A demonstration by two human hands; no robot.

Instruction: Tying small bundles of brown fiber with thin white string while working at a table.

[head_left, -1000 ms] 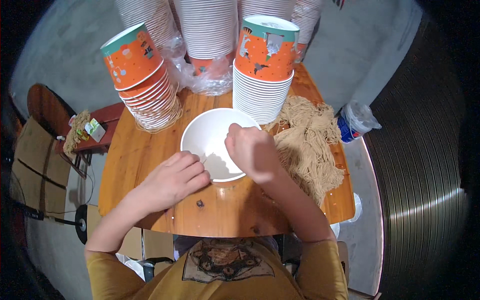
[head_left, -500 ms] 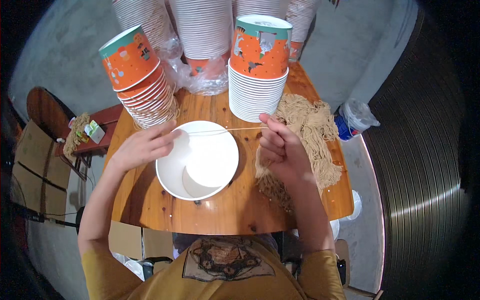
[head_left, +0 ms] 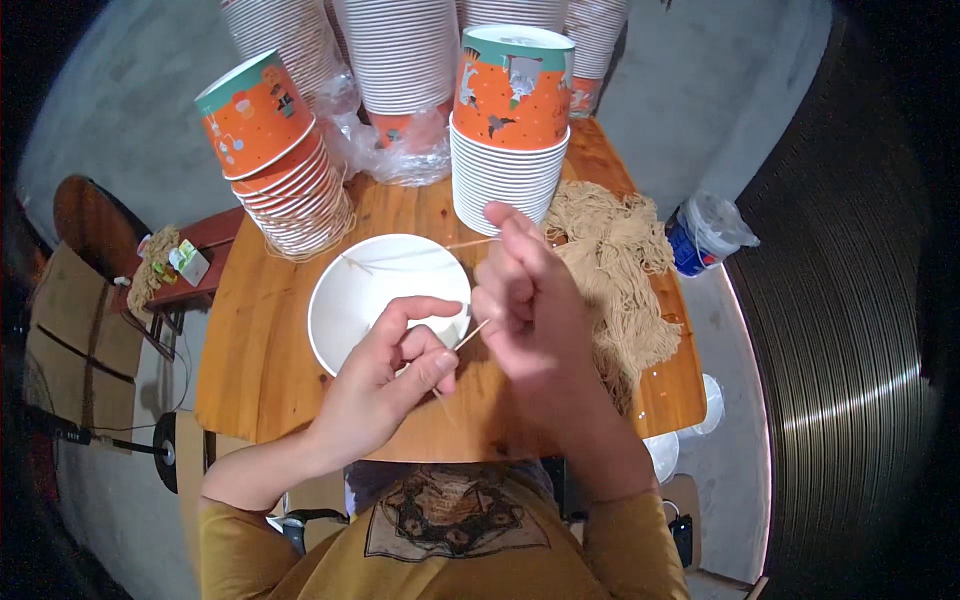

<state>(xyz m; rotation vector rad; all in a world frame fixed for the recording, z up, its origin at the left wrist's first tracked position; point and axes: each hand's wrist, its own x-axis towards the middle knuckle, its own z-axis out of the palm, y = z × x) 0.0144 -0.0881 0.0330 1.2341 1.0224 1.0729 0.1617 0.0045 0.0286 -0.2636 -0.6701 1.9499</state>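
Observation:
A thin beige string (head_left: 472,334) runs between my two hands. My left hand (head_left: 390,365) pinches it between thumb and fingers at the near right side of an open white paper bucket (head_left: 335,300). My right hand (head_left: 530,300) is curled closed on the string too, index finger pointing up, in front of the right stack of paper buckets (head_left: 508,165). Another length of the string stretches from the right hand across the bucket's far rim. Part of the bucket's inside is hidden behind my left hand. A heap of beige strings (head_left: 625,285) lies to the right.
A leaning stack of orange paper buckets (head_left: 265,120) stands at the left of the wooden table (head_left: 260,370), strings draped round its lower rims. Tall bucket stacks (head_left: 395,55) and crumpled clear plastic (head_left: 415,150) are at the back. A blue pail (head_left: 700,240) stands beyond the right edge.
My left hand has moved from the bucket's far left rim toward me and right, bringing a string end near my right hand. The right hand has shifted slightly left.

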